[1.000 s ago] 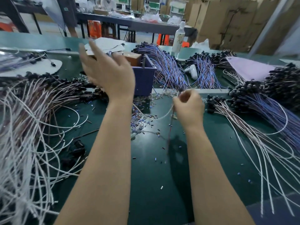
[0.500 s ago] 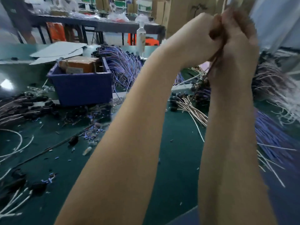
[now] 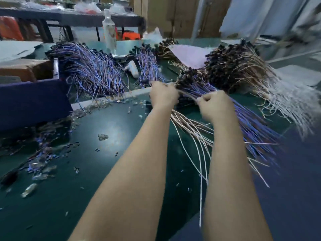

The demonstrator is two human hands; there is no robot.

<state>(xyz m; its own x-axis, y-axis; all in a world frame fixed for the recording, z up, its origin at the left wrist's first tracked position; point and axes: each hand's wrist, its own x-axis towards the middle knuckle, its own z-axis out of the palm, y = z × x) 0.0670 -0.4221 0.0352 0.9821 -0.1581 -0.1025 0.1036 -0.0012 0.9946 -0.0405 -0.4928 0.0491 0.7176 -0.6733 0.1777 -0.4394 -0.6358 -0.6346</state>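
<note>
Head cam: you've dropped both hands from the upper right to frame centre, left hand and right hand each clenched around the purple wire bundle lying on the green table.

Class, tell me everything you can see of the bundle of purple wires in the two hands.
The bundle of purple wires is a thick sheaf of thin, plastic-looking strands, tipped with small black caps clustered at the far end. It lies on the green table, fanning toward the near right. The left hand grips near the caps; the right hand pinches strands.
</note>
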